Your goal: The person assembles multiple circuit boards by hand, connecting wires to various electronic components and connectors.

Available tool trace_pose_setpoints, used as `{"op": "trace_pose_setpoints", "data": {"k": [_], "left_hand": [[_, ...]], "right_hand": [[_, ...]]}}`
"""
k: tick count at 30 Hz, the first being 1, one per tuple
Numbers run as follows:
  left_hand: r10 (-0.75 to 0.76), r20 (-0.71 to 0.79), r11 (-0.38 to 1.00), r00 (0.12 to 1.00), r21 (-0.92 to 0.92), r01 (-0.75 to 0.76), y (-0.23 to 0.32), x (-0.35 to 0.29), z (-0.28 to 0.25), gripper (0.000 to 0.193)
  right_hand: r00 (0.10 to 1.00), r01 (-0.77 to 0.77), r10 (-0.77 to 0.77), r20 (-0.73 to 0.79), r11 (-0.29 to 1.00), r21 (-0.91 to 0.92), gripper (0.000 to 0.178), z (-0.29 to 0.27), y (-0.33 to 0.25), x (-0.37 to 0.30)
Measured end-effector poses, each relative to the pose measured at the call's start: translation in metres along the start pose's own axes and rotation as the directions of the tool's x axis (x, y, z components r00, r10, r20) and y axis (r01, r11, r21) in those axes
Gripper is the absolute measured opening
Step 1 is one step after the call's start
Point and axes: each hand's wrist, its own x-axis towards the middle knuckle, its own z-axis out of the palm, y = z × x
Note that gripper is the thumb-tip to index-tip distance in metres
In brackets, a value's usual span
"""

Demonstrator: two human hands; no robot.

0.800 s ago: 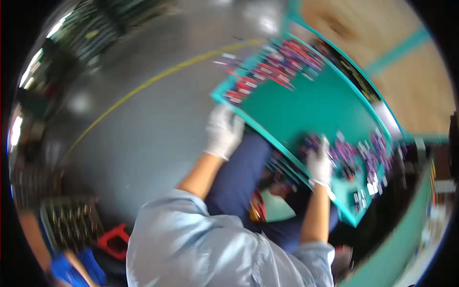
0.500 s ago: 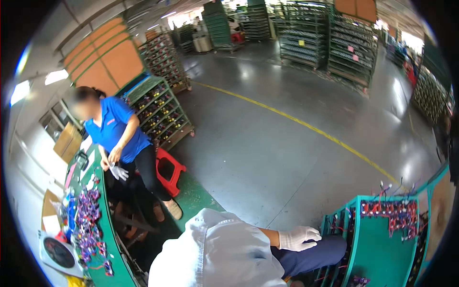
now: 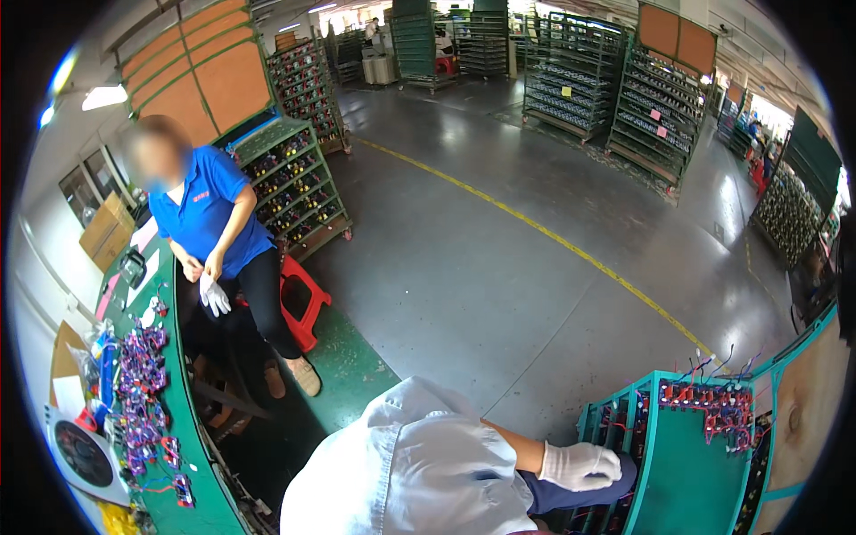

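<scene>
My right hand (image 3: 581,466), in a white knitted glove, lies on my knee in dark blue trousers (image 3: 557,495). Its fingers drape loosely over the knee and hold nothing. A pale sleeve and shoulder (image 3: 410,464) fill the lower middle, and my left hand is out of sight. Just right of the knee stands a teal rack (image 3: 691,473) with rows of small red and black parts with wires (image 3: 704,394) along its top. To the left, a person in a blue polo shirt (image 3: 209,201) holds a white glove (image 3: 214,296) in their bare hands.
A green workbench (image 3: 192,446) on the left bears a heap of wired parts (image 3: 143,383) and a small fan (image 3: 85,455). A red stool (image 3: 303,303) stands behind the person. Farther back are wheeled racks (image 3: 571,89), and a yellow line (image 3: 535,232) crosses the grey floor.
My view has shifted a little, so the bench and rack sit differently. My right hand stays on the knee, its fingers now more curled. The person's white glove hangs lower and straighter.
</scene>
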Motion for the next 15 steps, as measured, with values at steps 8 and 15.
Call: {"op": "trace_pose_setpoints", "data": {"k": [8,15], "left_hand": [[-0.103,0.118,0.989,0.988,0.114,0.09,0.005,-0.027,-0.007,0.029],[-0.154,-0.065,0.976,0.986,0.145,0.162,0.039,-0.038,-0.01,0.048]], "right_hand": [[0.977,-0.016,0.004,0.211,0.999,0.051,0.028,0.074,-0.065,-0.091],[0.95,0.107,-0.2,0.238,0.929,0.355,0.02,0.054,0.047,-0.026]]}}
